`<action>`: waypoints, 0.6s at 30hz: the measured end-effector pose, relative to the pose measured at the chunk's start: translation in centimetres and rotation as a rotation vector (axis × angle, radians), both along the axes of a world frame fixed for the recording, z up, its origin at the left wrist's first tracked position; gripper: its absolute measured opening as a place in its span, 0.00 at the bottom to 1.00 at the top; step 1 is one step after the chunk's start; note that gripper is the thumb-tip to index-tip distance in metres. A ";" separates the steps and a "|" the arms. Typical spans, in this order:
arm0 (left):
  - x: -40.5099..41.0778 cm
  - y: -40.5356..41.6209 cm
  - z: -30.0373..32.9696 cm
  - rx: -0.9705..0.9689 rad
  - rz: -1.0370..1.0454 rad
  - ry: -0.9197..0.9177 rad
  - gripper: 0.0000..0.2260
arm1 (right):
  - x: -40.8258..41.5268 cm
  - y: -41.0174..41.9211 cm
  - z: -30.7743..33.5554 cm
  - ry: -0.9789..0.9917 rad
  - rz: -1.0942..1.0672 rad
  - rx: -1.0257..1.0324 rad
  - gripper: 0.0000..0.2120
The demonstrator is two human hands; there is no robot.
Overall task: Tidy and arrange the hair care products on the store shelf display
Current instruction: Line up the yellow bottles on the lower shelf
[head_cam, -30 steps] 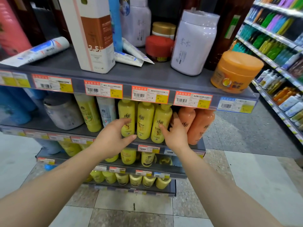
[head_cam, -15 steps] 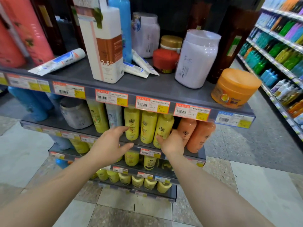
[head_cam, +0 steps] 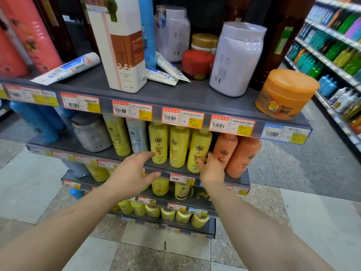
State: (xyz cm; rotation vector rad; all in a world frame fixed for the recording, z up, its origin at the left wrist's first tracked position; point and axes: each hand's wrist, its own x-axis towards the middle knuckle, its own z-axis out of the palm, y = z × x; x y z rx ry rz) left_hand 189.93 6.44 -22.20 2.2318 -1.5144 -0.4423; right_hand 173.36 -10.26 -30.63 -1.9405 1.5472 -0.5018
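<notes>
Three yellow bottles [head_cam: 178,146] stand upright in a row on 2nd shelf [head_cam: 121,154], under the price tags [head_cam: 182,117]. L hand [head_cam: 130,177], fingers spread, fingertip touching leftmost bottle. R hand [head_cam: 212,170] presses rightmost yellow bottle's base, fingers loosely together. Two orange bottles [head_cam: 234,153] lean just right of the row.

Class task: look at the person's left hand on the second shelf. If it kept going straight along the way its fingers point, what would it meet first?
Most likely the leftmost yellow bottle: the left hand points up and right at its lower front, fingertips at or nearly on it; contact is unclear.
</notes>
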 end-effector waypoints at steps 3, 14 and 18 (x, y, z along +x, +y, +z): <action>-0.1 -0.1 0.0 0.017 -0.003 0.001 0.28 | -0.2 0.1 -0.5 -0.009 0.004 -0.001 0.12; 0.8 0.2 0.9 0.065 -0.051 -0.078 0.28 | -1.2 3.3 2.2 0.022 0.043 0.050 0.17; 1.3 0.7 3.1 0.076 -0.066 -0.295 0.27 | -1.1 6.9 6.3 0.109 0.242 -0.010 0.20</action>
